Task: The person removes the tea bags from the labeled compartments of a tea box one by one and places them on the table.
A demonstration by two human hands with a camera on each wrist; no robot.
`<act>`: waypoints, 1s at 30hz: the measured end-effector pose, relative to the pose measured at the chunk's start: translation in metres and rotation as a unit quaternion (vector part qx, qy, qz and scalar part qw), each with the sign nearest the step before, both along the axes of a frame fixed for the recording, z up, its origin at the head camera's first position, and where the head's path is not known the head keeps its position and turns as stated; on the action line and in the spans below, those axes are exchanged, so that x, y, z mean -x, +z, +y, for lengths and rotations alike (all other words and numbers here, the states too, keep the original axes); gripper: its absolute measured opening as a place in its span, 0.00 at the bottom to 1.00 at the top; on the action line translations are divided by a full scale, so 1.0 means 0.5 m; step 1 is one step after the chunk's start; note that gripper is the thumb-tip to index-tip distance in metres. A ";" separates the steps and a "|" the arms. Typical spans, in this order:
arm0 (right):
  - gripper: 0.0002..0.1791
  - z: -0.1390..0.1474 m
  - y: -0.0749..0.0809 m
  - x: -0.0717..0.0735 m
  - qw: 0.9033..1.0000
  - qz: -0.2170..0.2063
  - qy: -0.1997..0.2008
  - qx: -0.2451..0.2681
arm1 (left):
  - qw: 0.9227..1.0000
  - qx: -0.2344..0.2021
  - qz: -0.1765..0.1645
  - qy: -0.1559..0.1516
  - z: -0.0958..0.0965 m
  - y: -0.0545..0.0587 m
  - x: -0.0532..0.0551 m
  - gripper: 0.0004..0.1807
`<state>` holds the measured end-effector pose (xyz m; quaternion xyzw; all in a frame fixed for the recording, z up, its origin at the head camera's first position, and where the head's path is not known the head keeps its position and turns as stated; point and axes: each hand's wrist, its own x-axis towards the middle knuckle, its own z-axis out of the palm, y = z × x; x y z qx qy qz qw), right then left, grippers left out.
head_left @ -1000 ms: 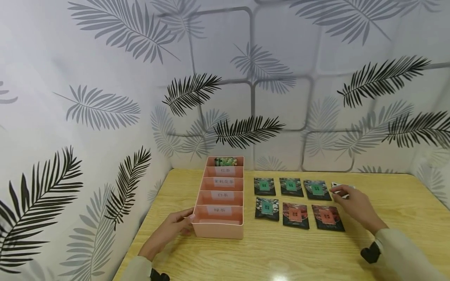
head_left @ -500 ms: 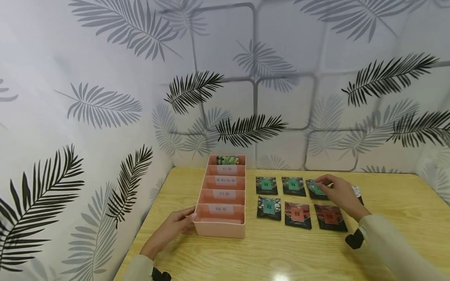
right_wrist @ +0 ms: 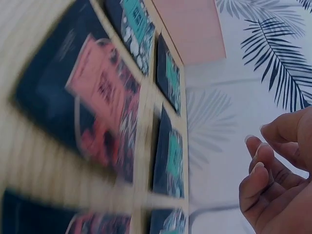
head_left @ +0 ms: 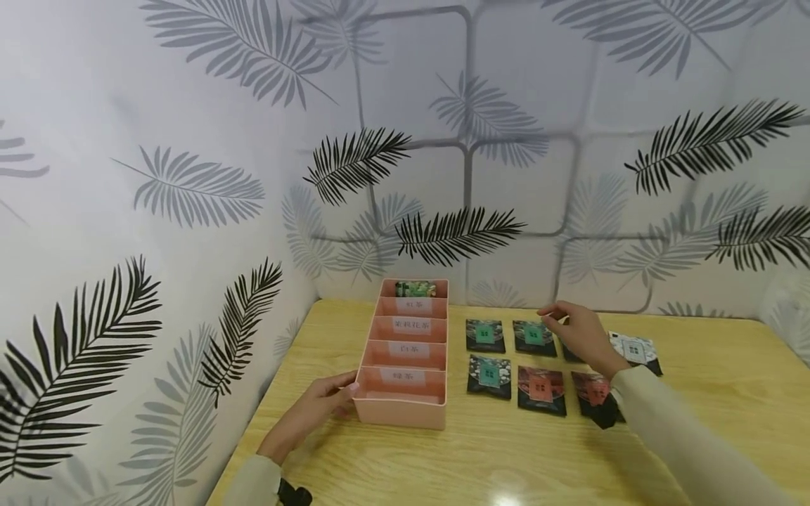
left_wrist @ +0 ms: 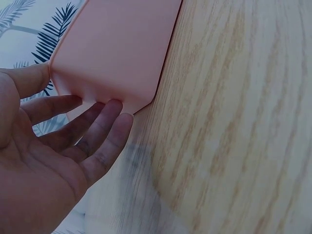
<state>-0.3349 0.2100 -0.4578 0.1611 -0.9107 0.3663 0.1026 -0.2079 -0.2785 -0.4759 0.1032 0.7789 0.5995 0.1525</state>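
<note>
A pink compartment box [head_left: 401, 414] with paper labels on its dividers stands on the table. My left hand [head_left: 323, 404] is at its near left corner, thumb at the rim and relaxed fingertips resting against the wall in the left wrist view. My right hand [head_left: 581, 337] hovers over the back row of flat sachets, fingers loosely bent, nothing between them. Its fingertips overlap a green-labelled sachet [head_left: 534, 339]; another sachet under the hand is mostly hidden. To its right lies a white-patterned sachet [head_left: 635, 350]. In front are red-labelled sachets [head_left: 541, 391], one partly covered by the right wrist.
More green-labelled sachets lie beside the box, one at the back [head_left: 485, 336] and one in front [head_left: 489, 377]. A green packet [head_left: 415, 289] sits in the box's rearmost compartment. Leaf-patterned wall covering [head_left: 506, 183] rises behind and left of the wooden table [head_left: 405, 467].
My right hand has moved left from the white-patterned sachet across the back row, uncovering that sachet. The left hand has stayed at the box corner. The view has shifted slightly.
</note>
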 end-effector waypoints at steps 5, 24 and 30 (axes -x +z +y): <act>0.10 -0.053 0.007 0.017 1.000 -0.010 0.013 0.023 | 1.000 0.003 0.003 0.006 -0.001 -0.001 -0.002 0.33; 0.10 -0.235 0.033 0.083 0.995 0.007 0.078 0.056 | 1.000 -0.024 0.003 -0.010 -0.009 0.001 0.001 0.31; 0.13 -0.287 0.027 0.106 0.993 -0.012 0.098 0.071 | 1.000 -0.012 0.009 -0.008 -0.013 -0.005 0.000 0.31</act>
